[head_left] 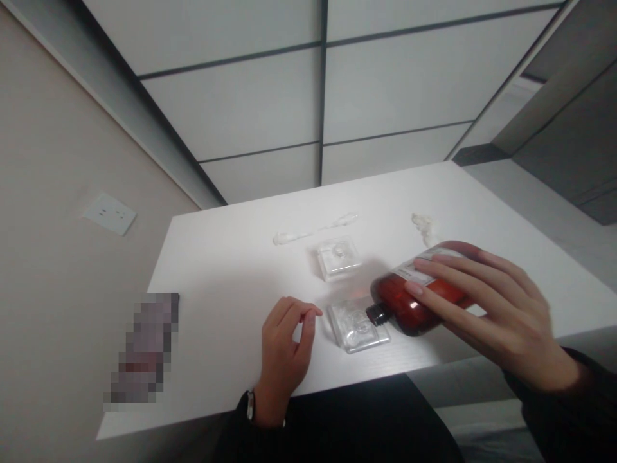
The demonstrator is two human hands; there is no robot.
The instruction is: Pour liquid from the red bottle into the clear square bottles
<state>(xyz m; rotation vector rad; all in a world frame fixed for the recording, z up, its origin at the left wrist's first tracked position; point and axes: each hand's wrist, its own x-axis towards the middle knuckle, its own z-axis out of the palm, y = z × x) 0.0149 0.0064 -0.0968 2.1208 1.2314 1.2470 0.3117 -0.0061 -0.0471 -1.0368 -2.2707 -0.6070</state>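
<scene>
An amber bottle with a pale label is tilted on its side in my right hand, the fingers wrapped over it. Its uncapped dark threaded neck points left, above a clear plastic mould-like block with a round form in its middle. I cannot make out any liquid leaving the mouth. Just left of this block, my left hand is curled, thumb and forefinger tips close together; anything inside it is hidden. A second, similar clear block sits behind the first.
Behind the blocks lies a thin clear stick-like piece with wider ends. A crumpled whitish scrap is at the back right. On the white table's left side is a pixelated object. A wall socket is at left.
</scene>
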